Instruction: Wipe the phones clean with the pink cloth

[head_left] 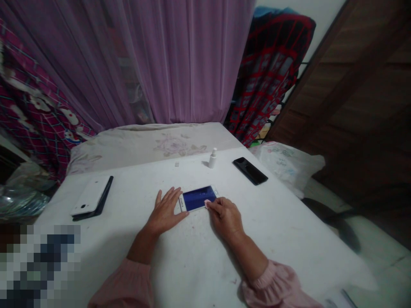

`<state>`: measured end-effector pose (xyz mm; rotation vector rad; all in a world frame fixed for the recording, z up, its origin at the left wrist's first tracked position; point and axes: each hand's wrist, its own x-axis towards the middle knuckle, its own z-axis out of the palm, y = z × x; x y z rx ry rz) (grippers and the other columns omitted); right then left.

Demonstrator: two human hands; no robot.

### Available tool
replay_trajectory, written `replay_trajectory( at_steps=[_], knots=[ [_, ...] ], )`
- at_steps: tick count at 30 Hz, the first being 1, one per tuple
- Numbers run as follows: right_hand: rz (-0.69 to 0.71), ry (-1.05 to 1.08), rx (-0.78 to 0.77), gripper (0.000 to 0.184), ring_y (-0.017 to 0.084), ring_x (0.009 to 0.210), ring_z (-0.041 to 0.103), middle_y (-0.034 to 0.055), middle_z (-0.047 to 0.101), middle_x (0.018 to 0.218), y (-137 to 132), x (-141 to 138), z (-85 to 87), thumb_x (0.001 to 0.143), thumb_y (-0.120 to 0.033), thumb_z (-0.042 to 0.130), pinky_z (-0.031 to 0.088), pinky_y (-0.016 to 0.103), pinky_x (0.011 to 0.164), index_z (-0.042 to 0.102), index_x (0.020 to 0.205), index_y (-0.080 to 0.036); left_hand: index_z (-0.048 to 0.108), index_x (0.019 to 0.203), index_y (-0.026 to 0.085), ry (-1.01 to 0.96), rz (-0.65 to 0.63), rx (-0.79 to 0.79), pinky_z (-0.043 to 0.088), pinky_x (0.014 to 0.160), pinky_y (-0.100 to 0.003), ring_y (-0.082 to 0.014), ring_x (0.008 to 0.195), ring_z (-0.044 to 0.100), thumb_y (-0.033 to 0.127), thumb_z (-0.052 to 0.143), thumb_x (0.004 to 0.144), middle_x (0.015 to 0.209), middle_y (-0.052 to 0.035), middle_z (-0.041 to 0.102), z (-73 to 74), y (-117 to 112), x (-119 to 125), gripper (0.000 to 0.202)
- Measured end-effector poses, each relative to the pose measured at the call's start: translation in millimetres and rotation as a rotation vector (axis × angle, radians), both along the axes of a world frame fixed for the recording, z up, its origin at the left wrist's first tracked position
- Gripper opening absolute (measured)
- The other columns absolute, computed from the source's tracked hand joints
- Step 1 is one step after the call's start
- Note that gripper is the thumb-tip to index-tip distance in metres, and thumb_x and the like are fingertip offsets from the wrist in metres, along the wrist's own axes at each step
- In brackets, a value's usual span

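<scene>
A white smartphone (197,199) with a dark blue screen lies flat on the white-covered table. My left hand (163,209) braces its left end, thumb at the near edge and fingertips by the far corner, holding it between them. Pinched in my right hand (226,216) is a small pinkish-white cloth wad (207,204), pressed on the near right part of the screen. The material of the wad is too small to tell for sure. Beyond the phone stands a small white pump bottle (212,158), upright.
A black phone (250,170) lies at the right. On the left, a white phone (91,196) rests over a dark one (104,199). A tiny grey square (177,164) sits farther back. Purple curtains (189,64) hang behind the table; a plastic bag (285,164) is beyond its right edge.
</scene>
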<state>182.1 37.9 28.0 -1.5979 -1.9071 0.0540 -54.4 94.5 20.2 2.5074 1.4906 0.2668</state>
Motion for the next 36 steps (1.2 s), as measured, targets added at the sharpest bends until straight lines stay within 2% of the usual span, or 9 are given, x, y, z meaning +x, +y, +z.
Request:
replay_trajectory(
  at_steps=[3, 6, 12, 16, 22, 31, 36],
  knots=[
    [-0.097, 0.007, -0.028, 0.024, 0.014, 0.072, 0.057, 0.0033, 0.065, 0.080, -1.1, 21.6, -3.9, 0.094, -0.032, 0.054, 0.038, 0.025, 0.064, 0.077, 0.092, -0.027, 0.035, 0.146, 0.021, -0.006, -0.002, -0.008, 0.008, 0.118, -0.055, -0.0302, 0.144, 0.027, 0.054, 0.054, 0.087, 0.153, -0.0114, 0.038, 1.1, -0.1, 0.0, 0.071],
    [-0.136, 0.028, -0.044, 0.025, 0.015, 0.075, 0.059, 0.0039, 0.066, 0.083, -1.7, 31.3, -7.1, 0.094, -0.034, 0.053, 0.041, 0.025, 0.064, 0.077, 0.094, -0.027, 0.034, 0.147, 0.023, -0.007, -0.003, -0.005, 0.009, 0.118, -0.055, -0.0300, 0.144, 0.027, 0.053, 0.055, 0.087, 0.153, -0.0107, 0.039, 1.3, 0.1, -0.5, 0.071],
    [-0.142, 0.078, -0.071, 0.027, 0.016, 0.076, 0.059, 0.0039, 0.065, 0.083, -1.8, 29.5, -7.7, 0.093, -0.035, 0.052, 0.041, 0.025, 0.062, 0.077, 0.096, -0.027, 0.032, 0.148, 0.020, 0.034, 0.025, -0.035, 0.007, 0.118, -0.053, -0.0295, 0.144, 0.026, 0.052, 0.055, 0.085, 0.153, -0.0107, 0.037, 6.6, -1.7, 2.8, 0.074],
    [-0.134, 0.070, -0.058, 0.028, 0.016, 0.073, 0.058, 0.0037, 0.064, 0.082, -2.2, 28.9, -7.2, 0.094, -0.035, 0.051, 0.040, 0.025, 0.061, 0.077, 0.094, -0.027, 0.026, 0.151, 0.017, 0.032, 0.046, -0.041, 0.005, 0.117, -0.057, -0.0315, 0.144, 0.025, 0.056, 0.055, 0.085, 0.154, -0.0144, 0.034, 7.8, -5.1, 11.5, 0.081],
    [-0.132, -0.012, -0.050, 0.028, 0.015, 0.071, 0.058, 0.0038, 0.066, 0.081, -1.1, 29.3, -3.0, 0.094, -0.034, 0.051, 0.038, 0.026, 0.060, 0.078, 0.093, -0.027, 0.031, 0.148, 0.021, -0.009, 0.030, 0.011, 0.005, 0.115, -0.062, -0.0322, 0.142, 0.031, 0.054, 0.048, 0.092, 0.151, -0.0128, 0.041, 5.2, -7.3, 22.3, 0.067],
    [-0.141, 0.047, -0.196, 0.018, 0.015, 0.075, 0.063, 0.0004, 0.068, 0.082, 27.6, 32.1, 6.1, 0.087, -0.029, 0.061, 0.043, 0.025, 0.062, 0.077, 0.094, -0.031, 0.029, 0.149, 0.020, -0.029, 0.012, 0.025, 0.007, 0.117, -0.057, -0.0307, 0.142, 0.031, 0.051, 0.047, 0.092, 0.150, -0.0135, 0.042, -2.3, -3.4, 20.7, 0.067],
    [-0.155, 0.003, -0.219, 0.016, 0.016, 0.082, 0.063, 0.0013, 0.069, 0.087, 50.0, 27.9, 8.3, 0.088, -0.030, 0.063, 0.042, 0.024, 0.064, 0.077, 0.096, -0.031, 0.031, 0.148, 0.017, -0.004, 0.019, -0.007, 0.011, 0.117, -0.057, -0.0307, 0.143, 0.028, 0.049, 0.047, 0.091, 0.151, -0.0132, 0.041, 2.2, -3.1, 21.4, 0.067]
  ],
)
